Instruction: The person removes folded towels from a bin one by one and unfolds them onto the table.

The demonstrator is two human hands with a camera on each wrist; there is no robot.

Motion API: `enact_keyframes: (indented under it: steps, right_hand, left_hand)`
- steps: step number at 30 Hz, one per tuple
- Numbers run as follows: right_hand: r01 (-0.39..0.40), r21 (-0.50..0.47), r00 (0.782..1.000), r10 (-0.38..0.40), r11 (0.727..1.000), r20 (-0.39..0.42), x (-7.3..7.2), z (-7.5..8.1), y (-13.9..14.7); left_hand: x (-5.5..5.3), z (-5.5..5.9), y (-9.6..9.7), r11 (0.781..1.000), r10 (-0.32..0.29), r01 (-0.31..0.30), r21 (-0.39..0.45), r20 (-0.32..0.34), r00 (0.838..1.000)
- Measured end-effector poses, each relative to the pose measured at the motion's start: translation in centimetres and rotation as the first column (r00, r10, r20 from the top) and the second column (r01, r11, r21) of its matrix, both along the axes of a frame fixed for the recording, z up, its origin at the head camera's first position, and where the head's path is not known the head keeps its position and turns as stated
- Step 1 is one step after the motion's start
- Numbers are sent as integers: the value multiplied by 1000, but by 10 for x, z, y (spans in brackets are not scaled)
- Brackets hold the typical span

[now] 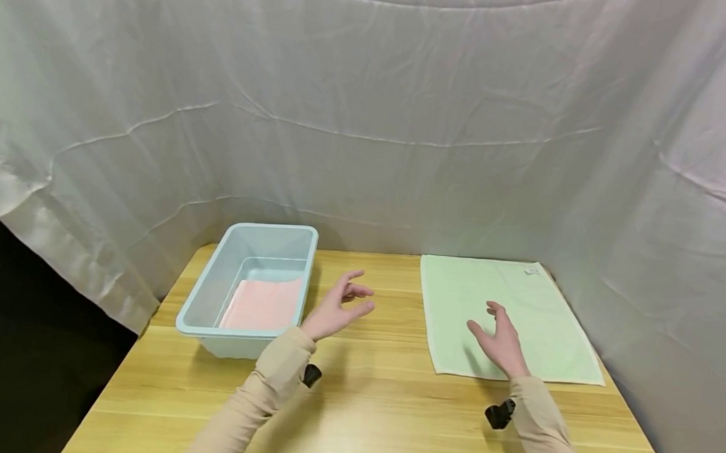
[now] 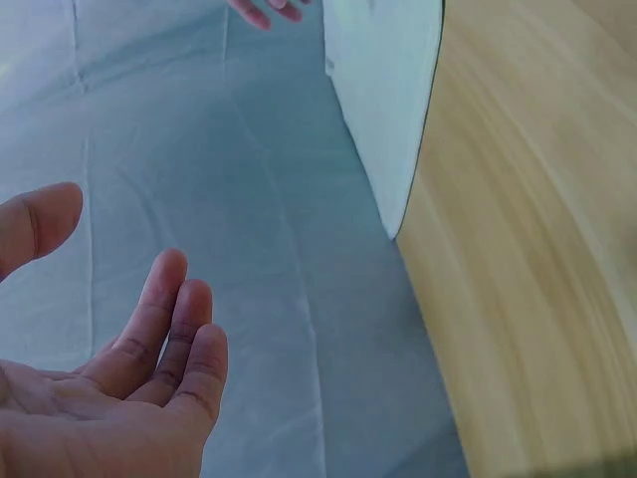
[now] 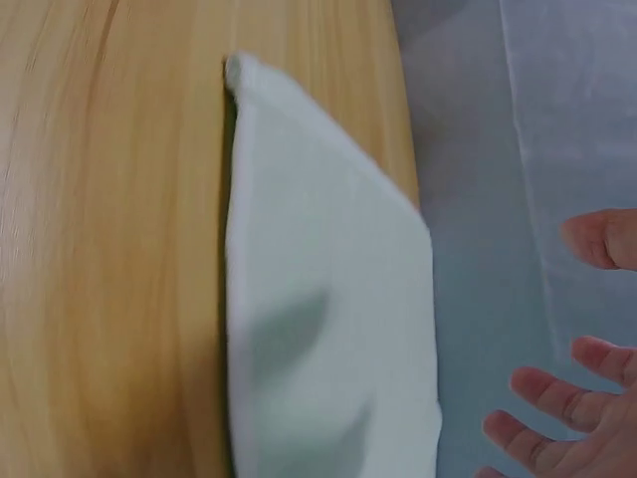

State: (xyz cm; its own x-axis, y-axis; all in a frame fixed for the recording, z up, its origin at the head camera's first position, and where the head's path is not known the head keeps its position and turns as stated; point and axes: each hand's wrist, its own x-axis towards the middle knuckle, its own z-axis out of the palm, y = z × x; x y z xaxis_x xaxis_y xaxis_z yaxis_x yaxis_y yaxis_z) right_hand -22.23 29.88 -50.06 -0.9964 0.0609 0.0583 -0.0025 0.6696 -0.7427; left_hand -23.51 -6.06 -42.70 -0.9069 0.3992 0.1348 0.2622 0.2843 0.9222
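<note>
A light green towel [image 1: 477, 287] lies spread flat at the right of the table, a small white label at its far edge. Over its near part hovers my right hand [image 1: 503, 342], thumb and fingers apart, holding nothing. My left hand [image 1: 339, 309] is in the air just right of the blue plastic bin [image 1: 243, 332], its fingers loosely bent and nothing in them. Inside the bin lies a folded pink cloth [image 1: 263, 305]. In the left wrist view the left palm [image 2: 109, 418] faces up. Spread fingers of the right hand [image 3: 567, 418] show in the right wrist view.
The wooden table [image 1: 384, 405] ends at a grey curtain [image 1: 366, 172] along the back and sides. Each sleeved wrist carries a small black camera, such as the one on the right wrist [image 1: 499, 414]. Bare wood lies between bin and towel.
</note>
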Motion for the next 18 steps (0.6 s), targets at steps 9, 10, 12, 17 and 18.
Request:
enact_keyframes:
  steps: [9, 10, 12, 17, 18]
  right_hand:
    - [-60, 22, 997, 61, 998, -49, -1, 11, -20]
    - [-65, 27, 997, 66, 998, -51, -1, 11, -21]
    - [-73, 32, 996, 74, 997, -49, -1, 12, -23]
    - [-89, 47, 995, 90, 995, -39, 1, 12, -25]
    - [-94, 50, 994, 96, 994, -42, 1, 12, -25]
  left_hand:
    - [7, 17, -39, 998, 34, -33, -56, 15, 999]
    - [8, 19, -44, 998, 40, -38, -59, 24, 999]
    - [9, 20, -56, 996, 49, -48, -69, 18, 999]
    - [6, 22, -90, 993, 113, -113, -41, 4, 994]
    - [5, 22, -96, 991, 132, -132, -29, 11, 991]
